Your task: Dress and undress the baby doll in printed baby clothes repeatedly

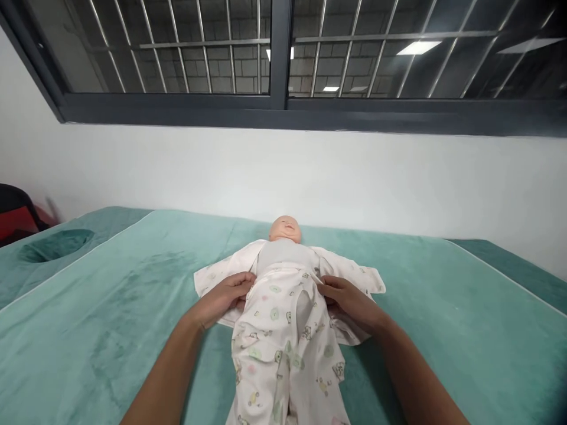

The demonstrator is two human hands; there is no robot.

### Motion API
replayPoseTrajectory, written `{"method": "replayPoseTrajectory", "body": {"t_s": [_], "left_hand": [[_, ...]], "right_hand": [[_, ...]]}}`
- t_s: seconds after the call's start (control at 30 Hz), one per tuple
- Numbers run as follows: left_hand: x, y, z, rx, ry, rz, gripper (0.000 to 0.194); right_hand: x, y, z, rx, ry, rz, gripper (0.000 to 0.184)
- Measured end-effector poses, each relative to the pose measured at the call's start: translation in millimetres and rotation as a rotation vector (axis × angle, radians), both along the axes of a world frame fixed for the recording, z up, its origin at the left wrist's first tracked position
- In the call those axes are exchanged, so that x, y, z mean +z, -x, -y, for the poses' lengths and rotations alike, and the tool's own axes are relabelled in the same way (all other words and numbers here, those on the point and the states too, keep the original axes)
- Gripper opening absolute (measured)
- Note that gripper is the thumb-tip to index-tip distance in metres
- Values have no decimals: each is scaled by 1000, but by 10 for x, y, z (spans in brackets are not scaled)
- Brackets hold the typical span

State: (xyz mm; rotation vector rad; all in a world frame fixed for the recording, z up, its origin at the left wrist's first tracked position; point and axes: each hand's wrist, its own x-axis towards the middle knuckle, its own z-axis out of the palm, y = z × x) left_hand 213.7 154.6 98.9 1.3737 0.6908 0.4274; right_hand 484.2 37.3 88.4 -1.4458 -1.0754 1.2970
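Note:
A baby doll (286,229) lies on its back with its head toward the wall. White patterned baby pants (274,330) cover its lower body up to the waist, with a grey opening at the crotch. A pale baby shirt (349,270) is spread open beneath the doll, sleeves out to both sides and the grey torso bare between them. At the left of the waistband, my left hand (227,298) is closed on the pants' edge, its fingertips partly hidden. Opposite it, my right hand (349,301) pinches the waistband's right side.
Green plush fabric (146,307) covers the bed, which has a round face hole (56,245) at its left end. A white wall (212,171) and a dark-framed barred window (279,109) rise behind. Something red and black (20,215) stands at the far left.

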Motion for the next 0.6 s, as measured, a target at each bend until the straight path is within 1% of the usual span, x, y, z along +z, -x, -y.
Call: {"method": "replayPoseTrajectory", "body": {"t_s": [0.07, 0.17, 0.27, 0.4, 0.5, 0.6], "left_hand": [[5, 33, 5, -35, -33, -35, 22], [-2, 70, 13, -75, -115, -56, 31], [-10, 87, 19, -95, -139, -40, 36], [-45, 88, 15, -96, -128, -47, 38], [-100, 90, 0, -77, -98, -49, 39], [-158, 92, -12, -44, -42, -1, 39]], "right_hand": [[-1, -46, 29, 66, -8, -58, 38], [-21, -92, 51, 120, -34, -70, 36], [-19, -99, 65, 157, -52, -15, 31], [16, -69, 93, 142, -55, 33, 28], [32, -39, 113, 152, -72, -18, 28], [25, 8, 124, 101, -80, -76, 30]]}}
